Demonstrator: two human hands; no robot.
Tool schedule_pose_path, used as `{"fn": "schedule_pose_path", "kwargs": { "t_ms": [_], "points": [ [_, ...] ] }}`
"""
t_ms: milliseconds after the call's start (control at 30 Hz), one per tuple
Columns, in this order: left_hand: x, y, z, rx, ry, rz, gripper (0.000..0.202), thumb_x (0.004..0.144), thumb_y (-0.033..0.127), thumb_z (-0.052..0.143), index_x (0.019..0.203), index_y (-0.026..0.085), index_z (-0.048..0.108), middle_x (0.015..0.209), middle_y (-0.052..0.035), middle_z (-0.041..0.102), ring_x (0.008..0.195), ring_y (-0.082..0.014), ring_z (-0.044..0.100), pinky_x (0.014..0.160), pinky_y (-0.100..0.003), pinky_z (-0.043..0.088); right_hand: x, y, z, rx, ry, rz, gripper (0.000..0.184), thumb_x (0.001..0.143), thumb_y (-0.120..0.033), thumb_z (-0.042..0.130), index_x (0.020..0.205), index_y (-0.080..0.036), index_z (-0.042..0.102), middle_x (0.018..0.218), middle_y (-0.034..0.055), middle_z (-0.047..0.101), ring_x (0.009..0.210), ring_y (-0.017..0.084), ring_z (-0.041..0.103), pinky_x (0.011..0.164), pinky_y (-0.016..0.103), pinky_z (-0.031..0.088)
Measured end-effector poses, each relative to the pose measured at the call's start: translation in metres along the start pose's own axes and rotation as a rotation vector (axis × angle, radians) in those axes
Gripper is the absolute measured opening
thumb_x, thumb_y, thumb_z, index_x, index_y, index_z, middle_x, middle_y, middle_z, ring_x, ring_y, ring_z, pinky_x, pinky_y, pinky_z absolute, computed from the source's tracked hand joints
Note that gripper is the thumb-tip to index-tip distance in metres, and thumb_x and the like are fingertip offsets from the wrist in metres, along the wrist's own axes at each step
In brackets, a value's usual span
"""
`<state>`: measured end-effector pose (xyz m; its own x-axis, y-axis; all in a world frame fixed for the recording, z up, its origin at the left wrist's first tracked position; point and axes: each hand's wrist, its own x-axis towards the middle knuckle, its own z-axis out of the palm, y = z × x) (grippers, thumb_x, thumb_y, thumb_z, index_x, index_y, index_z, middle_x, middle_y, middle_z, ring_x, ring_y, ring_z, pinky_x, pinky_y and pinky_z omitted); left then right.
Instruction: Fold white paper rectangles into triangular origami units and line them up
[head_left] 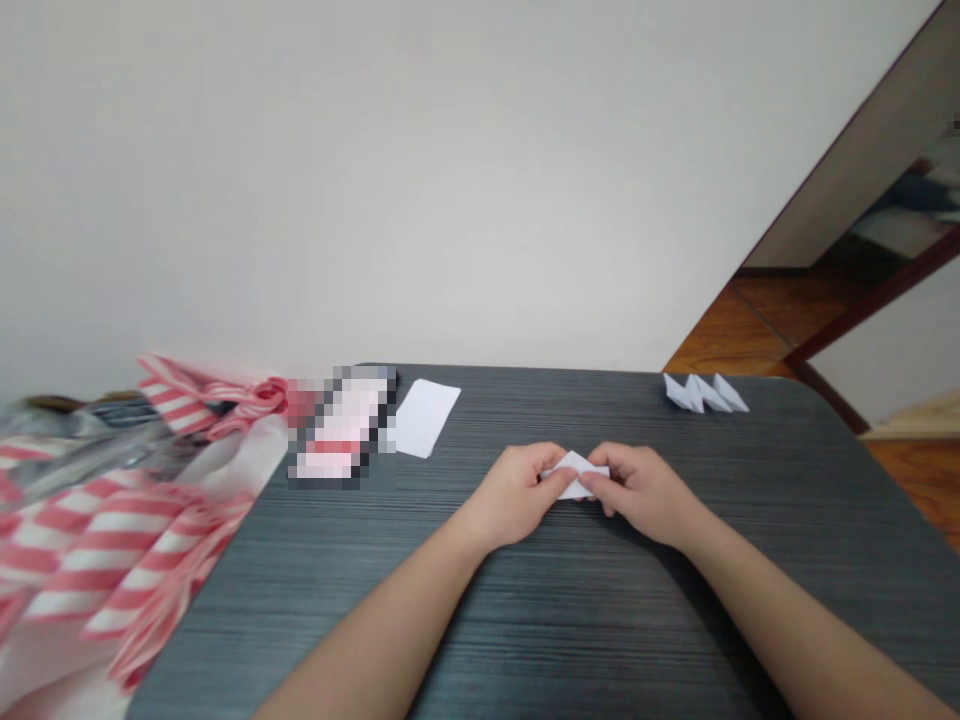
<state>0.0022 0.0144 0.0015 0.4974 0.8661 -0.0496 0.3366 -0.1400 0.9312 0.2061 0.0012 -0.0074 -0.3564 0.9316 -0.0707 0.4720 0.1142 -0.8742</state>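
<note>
A small folded white paper (576,461) is held between both hands above the middle of the dark table (480,600). My left hand (517,495) pinches its left side, thumb on top and fingers curled behind. On the right side, my right hand (643,490) grips it the same way, and the two thumb tips nearly meet on its face. The paper has a raised point in the middle of its top edge. Its underside and part of its lower edge are hidden by the fingers.
Flat white paper sheets (426,418) lie at the back left beside a pixelated, phone-like object (345,425). Several folded white paper pieces (705,393) stand at the back right. Red-and-white striped cloth (112,540) is heaped left of the table. A pale wall (450,180) rises behind.
</note>
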Motion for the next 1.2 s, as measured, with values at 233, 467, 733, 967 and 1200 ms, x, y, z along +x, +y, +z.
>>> {"fn": "schedule_pose_path", "kwargs": {
  "t_ms": [233,467,733,967,1200],
  "points": [
    [-0.0008,0.0014,-0.0003,0.070,-0.026,-0.023,0.038,0.095,0.038,0.047,0.074,0.015,0.069,0.074,-0.0034,0.070,0.063,-0.0137,0.055,0.061,-0.024,0.038,-0.0013,-0.0011,-0.0024,0.061,0.045,0.016,0.023,0.093,-0.033,0.055,0.075,-0.019,0.059,0.055,-0.0031,0.061,0.049,0.012,0.055,0.052,0.022,0.041],
    [-0.0035,0.0048,-0.0003,0.066,-0.063,-0.045,0.038,0.095,0.038,0.048,0.072,0.015,0.068,0.064,-0.0013,0.067,0.052,-0.0108,0.046,0.052,-0.022,0.031,-0.0007,-0.0050,-0.0019,0.043,-0.031,0.002,0.023,0.093,-0.033,0.056,0.076,-0.018,0.063,0.053,-0.0029,0.060,0.048,0.011,0.053,0.050,0.022,0.038],
    [-0.0022,0.0029,0.0007,0.047,-0.008,-0.002,0.037,0.096,0.038,0.047,0.073,0.016,0.066,0.071,-0.0019,0.069,0.059,-0.0121,0.053,0.057,-0.023,0.035,-0.0002,-0.0077,-0.0034,0.080,-0.015,0.009,0.026,0.094,-0.032,0.054,0.075,-0.017,0.063,0.056,-0.0017,0.062,0.051,0.012,0.056,0.055,0.022,0.042],
    [-0.0021,0.0060,-0.0008,0.037,0.035,-0.033,0.034,0.094,0.032,0.049,0.068,0.016,0.064,0.064,0.0001,0.066,0.057,-0.0113,0.051,0.058,-0.022,0.036,0.0010,-0.0031,-0.0033,0.109,-0.036,0.060,0.027,0.094,-0.031,0.054,0.074,-0.017,0.063,0.055,-0.0017,0.061,0.050,0.011,0.055,0.053,0.022,0.041],
    [-0.0023,0.0069,-0.0004,0.038,0.043,-0.050,0.035,0.094,0.033,0.049,0.067,0.016,0.064,0.061,0.0014,0.064,0.053,-0.0104,0.046,0.054,-0.022,0.034,0.0014,-0.0050,-0.0032,0.122,-0.043,0.050,0.028,0.094,-0.030,0.053,0.071,-0.017,0.061,0.056,-0.0012,0.062,0.050,0.011,0.056,0.053,0.022,0.041]
  ]
}}
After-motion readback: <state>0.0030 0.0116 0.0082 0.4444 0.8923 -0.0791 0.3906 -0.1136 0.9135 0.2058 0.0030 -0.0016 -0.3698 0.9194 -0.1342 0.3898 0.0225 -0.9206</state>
